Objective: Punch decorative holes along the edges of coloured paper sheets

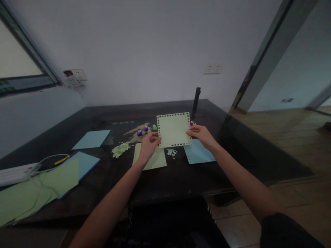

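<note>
Left hand (148,146) and right hand (203,135) pinch the hole-punched pale-green sheet (173,131) at eight and three o'clock, raised over the bench (178,182), whose dark top reaches its near edge at six.

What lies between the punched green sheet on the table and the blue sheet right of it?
In the head view, a small scatter of paper bits lies between the green sheet and the blue sheet.

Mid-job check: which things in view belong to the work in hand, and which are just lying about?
Likely part of the work:
hole-edged sheet held by left hand and right hand
lower green sheet
punched blue sheet
heap of paper bits
purple and green punch-like pieces

Probably just lying about:
white device at far left
upright black object
</note>
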The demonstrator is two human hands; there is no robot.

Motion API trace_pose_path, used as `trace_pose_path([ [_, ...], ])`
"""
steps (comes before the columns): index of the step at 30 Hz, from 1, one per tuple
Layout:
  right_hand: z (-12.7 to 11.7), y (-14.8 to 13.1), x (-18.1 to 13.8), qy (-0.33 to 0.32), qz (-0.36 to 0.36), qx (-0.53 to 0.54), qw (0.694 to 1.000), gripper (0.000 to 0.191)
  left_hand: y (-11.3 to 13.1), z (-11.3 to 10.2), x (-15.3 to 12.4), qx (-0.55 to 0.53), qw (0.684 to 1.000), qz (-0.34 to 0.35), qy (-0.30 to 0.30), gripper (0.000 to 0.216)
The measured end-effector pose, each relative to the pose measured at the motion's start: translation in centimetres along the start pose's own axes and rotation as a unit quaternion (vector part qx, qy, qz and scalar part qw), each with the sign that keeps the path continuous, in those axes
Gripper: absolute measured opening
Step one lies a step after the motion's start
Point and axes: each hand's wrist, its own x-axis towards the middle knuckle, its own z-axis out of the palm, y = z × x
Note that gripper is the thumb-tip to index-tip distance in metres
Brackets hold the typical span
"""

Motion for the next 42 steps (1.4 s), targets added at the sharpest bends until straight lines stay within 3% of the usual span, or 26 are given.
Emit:
trace_pose_path([
  [5, -2.0, -1.0, -1.2, 0.029, 0.002, 0.006, 1.000, 0.031, 2.0, 1.7, 0.0, 0.004, 0.998, 0.057, -0.016, 0.041],
  [10, -5.1, -1.1, -2.4, 0.060, -0.014, -0.066, 0.996, 0.036, 3.4, 4.7, 0.6, 0.063, 0.991, 0.089, -0.084, 0.010],
  [15, -8.5, 1.0, -3.8, 0.072, 0.022, -0.142, 0.987, 0.041, 2.4, 8.3, 0.1, 0.159, 0.973, 0.052, -0.160, 0.013],
  [19, -10.2, 2.8, -5.4, 0.073, 0.063, -0.155, 0.983, 0.042, 1.2, 10.0, -1.4, 0.217, 0.953, 0.031, -0.211, 0.016],
  [25, -10.6, 4.4, -6.6, 0.056, 0.095, -0.161, 0.981, 0.043, 0.6, 10.3, -2.4, 0.257, 0.934, 0.029, -0.247, 0.018],
  [42, -10.1, 5.1, -6.3, 0.049, 0.069, -0.228, 0.970, 0.039, -0.1, 10.4, -2.8, 0.328, 0.904, 0.073, -0.264, 0.023],
])
